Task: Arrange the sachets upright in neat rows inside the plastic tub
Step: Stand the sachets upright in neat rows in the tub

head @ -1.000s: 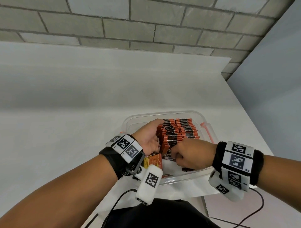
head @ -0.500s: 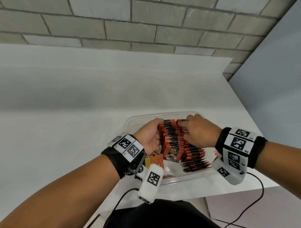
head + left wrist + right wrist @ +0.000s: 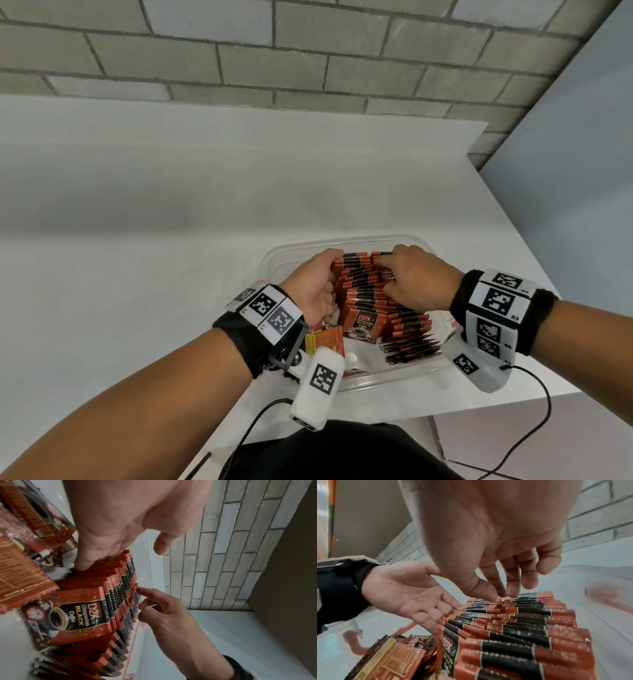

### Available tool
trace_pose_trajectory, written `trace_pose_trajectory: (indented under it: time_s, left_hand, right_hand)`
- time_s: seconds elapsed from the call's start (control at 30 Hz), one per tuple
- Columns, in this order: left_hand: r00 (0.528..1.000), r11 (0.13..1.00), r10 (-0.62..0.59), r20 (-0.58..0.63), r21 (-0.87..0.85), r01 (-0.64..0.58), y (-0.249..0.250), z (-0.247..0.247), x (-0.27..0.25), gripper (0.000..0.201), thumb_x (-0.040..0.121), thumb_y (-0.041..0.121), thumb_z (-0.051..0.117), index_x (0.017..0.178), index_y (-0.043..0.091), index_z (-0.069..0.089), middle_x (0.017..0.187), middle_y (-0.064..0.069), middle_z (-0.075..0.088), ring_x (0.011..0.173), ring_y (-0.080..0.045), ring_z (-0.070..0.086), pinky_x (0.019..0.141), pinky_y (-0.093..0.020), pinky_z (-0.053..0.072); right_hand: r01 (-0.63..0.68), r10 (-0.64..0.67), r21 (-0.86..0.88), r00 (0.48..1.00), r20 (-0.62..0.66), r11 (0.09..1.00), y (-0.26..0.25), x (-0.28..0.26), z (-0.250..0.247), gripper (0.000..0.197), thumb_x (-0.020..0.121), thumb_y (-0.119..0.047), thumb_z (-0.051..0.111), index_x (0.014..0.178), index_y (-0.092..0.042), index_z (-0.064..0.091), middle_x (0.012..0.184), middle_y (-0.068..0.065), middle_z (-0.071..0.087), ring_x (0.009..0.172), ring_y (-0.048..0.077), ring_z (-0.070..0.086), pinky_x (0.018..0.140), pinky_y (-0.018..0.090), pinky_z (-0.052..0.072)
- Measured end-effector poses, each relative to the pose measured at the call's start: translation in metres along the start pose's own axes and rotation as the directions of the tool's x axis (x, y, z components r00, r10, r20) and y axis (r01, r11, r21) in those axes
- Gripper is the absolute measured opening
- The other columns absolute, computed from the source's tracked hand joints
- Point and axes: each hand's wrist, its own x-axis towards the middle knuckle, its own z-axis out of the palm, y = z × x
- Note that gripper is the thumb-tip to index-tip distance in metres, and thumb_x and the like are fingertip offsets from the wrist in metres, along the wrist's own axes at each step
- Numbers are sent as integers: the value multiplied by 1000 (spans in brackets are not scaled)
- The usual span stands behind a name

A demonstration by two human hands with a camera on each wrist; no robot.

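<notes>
The left hand (image 3: 313,284), fingers straight, presses the left side of the upright coffee sachets (image 3: 359,291); the right hand (image 3: 411,277) rests relaxed fingertips on their tops — inside the clear plastic tub (image 3: 376,377), near the white table's (image 3: 137,274) right corner — grey brick wall (image 3: 274,51) beyond.

glossy foil sachets (image 3: 363,297) with crimped, serrated edges; clear, smooth plastic tub (image 3: 387,376); matt white surface (image 3: 137,274); rough grey brick wall (image 3: 308,61); black cloth wristbands (image 3: 239,337).
</notes>
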Motion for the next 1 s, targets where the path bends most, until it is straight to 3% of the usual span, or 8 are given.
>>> trace_pose_trajectory:
  time_s: [0.17, 0.33, 0.5, 0.57, 0.63, 0.77, 0.87, 1.0]
  left_hand:
    - [1000, 999, 1, 22, -47, 0, 0, 0, -1, 35, 97, 37, 45, 96, 4, 56, 87, -13, 61, 76, -21, 59, 63, -31, 48]
    - [1000, 1000, -7, 8, -1, 7, 1, 1, -4, 37, 98, 39, 43, 93, 6, 57, 74, -7, 57, 66, -16, 52, 64, -27, 42]
    - [999, 999, -32, 15, 28, 31, 3, 2, -4, 41, 96, 46, 42, 97, 9, 59, 80, -6, 61, 72, -18, 54, 68, -29, 42]
    - [1000, 999, -17, 6, 29, 17, 3, 2, -3, 39, 96, 45, 42, 94, 10, 59, 74, -4, 58, 66, -16, 50, 84, -32, 44]
    - [1000, 1000, -1, 13, 17, 0, 2, 2, -2, 37, 96, 43, 42, 92, 10, 59, 73, -4, 57, 66, -14, 49, 106, -35, 35]
    - [999, 999, 24, 29, -38, -23, 3, 2, -3, 35, 97, 40, 43, 95, 9, 59, 77, -6, 60, 66, -14, 54, 89, -30, 47]
    - [997, 996, 55, 53, -75, -51, 4, 3, -4, 31, 98, 37, 42, 94, 9, 56, 77, -6, 60, 62, -13, 57, 100, -34, 40]
    - [996, 994, 73, 44, -89, -69, 4, 3, -4, 26, 97, 33, 45, 91, 9, 54, 75, -7, 61, 64, -15, 59, 66, -26, 52]
  right_hand:
    - [17, -18, 21, 1000, 19, 1000, 1, 1, 0, 48, 94, -26, 47, 141, -23, 41, 124, 9, 47, 114, 26, 46, 95, 37, 43]
    - [10, -10, 10, 1000, 1, 1000, 0, 3, 1, 46, 93, -27, 48, 138, -18, 45, 119, 9, 48, 110, 27, 48, 93, 38, 45]
    - [24, -24, 9, 1000, 8, 1000, 0, 4, 2, 46, 93, -27, 48, 139, -19, 45, 120, 9, 48, 110, 27, 48, 91, 37, 45]
    - [27, -27, 13, 1000, 12, 1000, 0, 4, 2, 45, 94, -27, 48, 137, -18, 46, 119, 9, 48, 110, 26, 48, 91, 37, 45]
    - [28, -29, 22, 999, 14, 999, 0, 4, 2, 43, 94, -26, 48, 135, -16, 48, 117, 9, 48, 108, 26, 48, 91, 38, 46]
    - [39, -39, 33, 999, 2, 999, 1, 5, 4, 41, 94, -27, 49, 132, -13, 51, 113, 8, 48, 105, 25, 50, 90, 38, 46]
    - [39, -39, 31, 999, 2, 999, 1, 6, 4, 41, 93, -27, 49, 131, -13, 52, 114, 8, 48, 105, 25, 51, 90, 37, 47]
    - [47, -47, 28, 999, 4, 998, 1, 7, 4, 40, 93, -26, 49, 130, -13, 53, 115, 8, 49, 105, 25, 51, 90, 37, 47]
